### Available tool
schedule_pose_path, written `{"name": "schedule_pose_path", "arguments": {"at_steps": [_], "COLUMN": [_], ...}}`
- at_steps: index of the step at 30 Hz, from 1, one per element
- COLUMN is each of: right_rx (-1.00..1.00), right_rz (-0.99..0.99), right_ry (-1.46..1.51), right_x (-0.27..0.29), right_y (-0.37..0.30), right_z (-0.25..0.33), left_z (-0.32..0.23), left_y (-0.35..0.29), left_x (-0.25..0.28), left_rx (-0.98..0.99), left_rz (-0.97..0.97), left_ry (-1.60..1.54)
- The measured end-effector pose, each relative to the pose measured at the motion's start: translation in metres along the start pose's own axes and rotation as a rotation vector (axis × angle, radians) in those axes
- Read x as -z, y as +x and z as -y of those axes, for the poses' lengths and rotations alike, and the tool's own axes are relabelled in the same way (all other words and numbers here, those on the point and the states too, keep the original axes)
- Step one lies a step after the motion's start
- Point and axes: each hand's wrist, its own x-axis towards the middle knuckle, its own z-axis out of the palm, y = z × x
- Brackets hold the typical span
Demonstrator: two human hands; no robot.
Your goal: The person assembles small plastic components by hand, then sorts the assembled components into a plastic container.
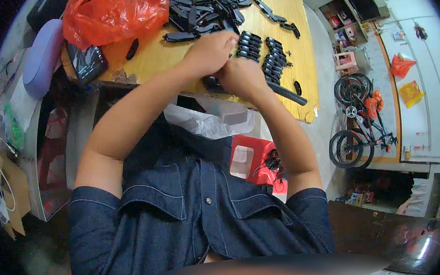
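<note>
Above the near edge of the wooden table, my left hand and my right hand meet with curled fingers. Whatever they grip is hidden between them. Just right of them, glossy black plastic pieces stand stacked in a row, with a second row beside it. A long black bar runs out from under my right wrist toward the right. Beyond my left hand, a heap of slim black plastic parts covers the table.
A red plastic bag with dark bits lies far left on the table. Nearby are a purple case and a dark box. Below the edge sits a red box with black cables. Bicycles stand at the right wall.
</note>
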Motion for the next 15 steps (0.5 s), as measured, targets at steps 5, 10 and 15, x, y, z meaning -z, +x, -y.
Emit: {"name": "schedule_pose_path", "arguments": {"at_steps": [5,10,15], "right_rx": [-0.063,-0.004,0.024], "right_rz": [0.037,0.007,-0.006], "right_ry": [0.024,0.049,0.06], "right_x": [-0.015,-0.016,0.002], "right_y": [-0.001,0.005,-0.002], "right_z": [-0.001,-0.007,-0.003], "left_z": [0.016,0.014,0.002], "left_y": [0.0,0.013,0.003], "left_x": [-0.022,-0.013,-0.006], "left_rx": [-0.084,-0.098,-0.091], "left_rz": [-0.066,-0.025,-0.05], "left_ry": [-0.022,0.103,0.091]}}
